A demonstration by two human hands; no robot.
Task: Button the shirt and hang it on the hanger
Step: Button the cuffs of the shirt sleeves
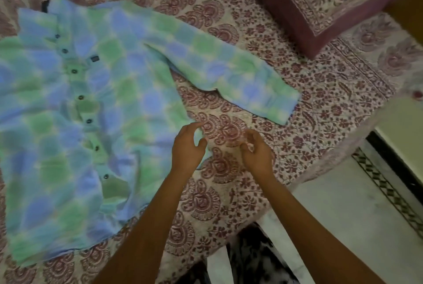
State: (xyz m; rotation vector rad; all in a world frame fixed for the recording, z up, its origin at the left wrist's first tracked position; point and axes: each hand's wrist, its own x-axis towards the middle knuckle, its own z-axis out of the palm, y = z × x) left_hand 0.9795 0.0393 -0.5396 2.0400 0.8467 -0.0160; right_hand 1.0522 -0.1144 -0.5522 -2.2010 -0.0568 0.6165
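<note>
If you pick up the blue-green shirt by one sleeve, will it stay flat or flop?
Probably flop: the shirt lies limp and wrinkled on the bedspread, its sleeve bent. It looks thin, so likely light. The buttons seem fastened, so the front should stay together.

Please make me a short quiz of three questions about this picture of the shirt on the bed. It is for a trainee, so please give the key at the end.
1. True or false: the shirt already hangs on a hanger.
2. Where is the pillow? A) at the upper right, on the bed; B) under the shirt; C) held in both hands.
3. Which hand is nearer to the body of the shirt: the left hand or the right hand?

Key:
1. False. It lies flat on the bed, with one sleeve spread out.
2. A
3. The left hand; it is at the shirt's side edge.
</note>
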